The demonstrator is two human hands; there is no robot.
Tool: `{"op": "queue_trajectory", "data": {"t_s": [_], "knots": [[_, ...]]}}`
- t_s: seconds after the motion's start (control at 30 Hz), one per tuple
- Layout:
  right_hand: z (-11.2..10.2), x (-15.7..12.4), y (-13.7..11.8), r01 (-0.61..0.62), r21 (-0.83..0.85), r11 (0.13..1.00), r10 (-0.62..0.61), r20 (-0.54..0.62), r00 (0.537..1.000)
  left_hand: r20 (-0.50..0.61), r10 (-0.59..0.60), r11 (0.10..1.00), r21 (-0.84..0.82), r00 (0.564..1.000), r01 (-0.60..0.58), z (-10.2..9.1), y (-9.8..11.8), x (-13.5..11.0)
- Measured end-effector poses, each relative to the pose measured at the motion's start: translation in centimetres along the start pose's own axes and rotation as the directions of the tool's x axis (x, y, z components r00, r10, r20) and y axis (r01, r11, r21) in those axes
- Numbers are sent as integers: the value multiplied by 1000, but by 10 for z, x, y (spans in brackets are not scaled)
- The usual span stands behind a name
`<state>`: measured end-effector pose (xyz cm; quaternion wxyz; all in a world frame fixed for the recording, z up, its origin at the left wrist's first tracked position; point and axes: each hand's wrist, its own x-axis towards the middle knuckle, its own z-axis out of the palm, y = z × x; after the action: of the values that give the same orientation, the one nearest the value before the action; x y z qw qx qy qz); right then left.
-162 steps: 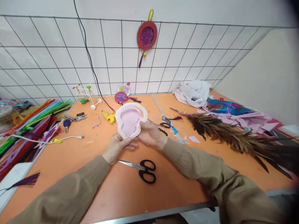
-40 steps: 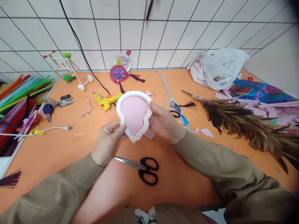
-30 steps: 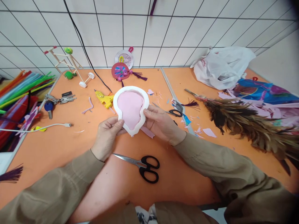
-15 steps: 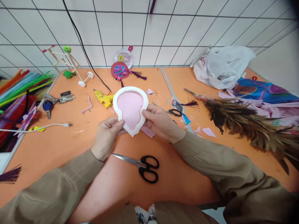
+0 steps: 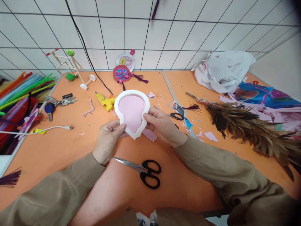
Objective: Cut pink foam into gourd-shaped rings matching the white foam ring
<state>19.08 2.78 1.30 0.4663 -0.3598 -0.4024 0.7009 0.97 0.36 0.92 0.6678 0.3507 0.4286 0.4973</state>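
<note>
Between my two hands is a bulb-shaped foam cutout [image 5: 132, 110], pink in the middle with a thick white raised border and a point at the bottom. My left hand [image 5: 107, 138] pinches its lower left edge, thumb on the front. On the right edge, the thumb and fingers of my right hand [image 5: 164, 127] grip the white border. Scissors [image 5: 150, 173] with black handles lie on the table just below, blades toward the left. A pink scrap [image 5: 150, 135] shows beneath the cutout, beside my right hand.
A yellow glue gun [image 5: 107, 102] lies behind the cutout, its cord running up the wall. Keys [image 5: 49, 107], a white cable [image 5: 56, 126] and a wooden stick model [image 5: 71, 67] are at left. Feathers [image 5: 249, 125], a plastic bag [image 5: 223, 70], a second pair of scissors [image 5: 176, 116] and paper scraps [image 5: 211, 136] are at right.
The whole view has shifted slightly, with everything sitting a little lower in the picture. Both hands keep the same hold on the foam cutout.
</note>
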Motion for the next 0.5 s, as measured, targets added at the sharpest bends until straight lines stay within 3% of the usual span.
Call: {"op": "queue_trajectory", "data": {"t_s": [0.5], "knots": [[2, -3, 2, -23, 20, 1000, 22, 33, 999, -27, 35, 999, -7, 999, -36, -2, -1, 2]]}}
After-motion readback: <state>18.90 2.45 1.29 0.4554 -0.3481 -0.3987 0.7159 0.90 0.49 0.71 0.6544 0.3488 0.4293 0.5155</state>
